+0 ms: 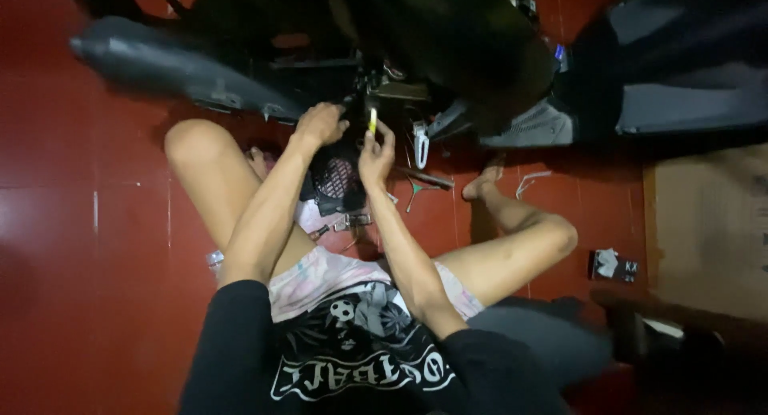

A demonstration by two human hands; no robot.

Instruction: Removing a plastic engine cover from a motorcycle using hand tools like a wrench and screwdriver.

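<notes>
I sit on a red tiled floor with my legs spread under a dark scooter [448,39]. My left hand [320,125] rests closed on the black engine area beside the exhaust pipe [160,67]. My right hand [376,153] grips a tool with a yellow handle [373,121], its tip pointed into the engine parts. A black round vented cover [336,179] sits just below both hands. What the left hand's fingers hold is hidden.
A Y-shaped wrench [416,189] and small metal parts lie on the red floor [80,223] between my legs. A small dark box [614,265] lies at the right, next to a brown cardboard sheet [704,231]. A footrest plate [532,127] juts out nearby.
</notes>
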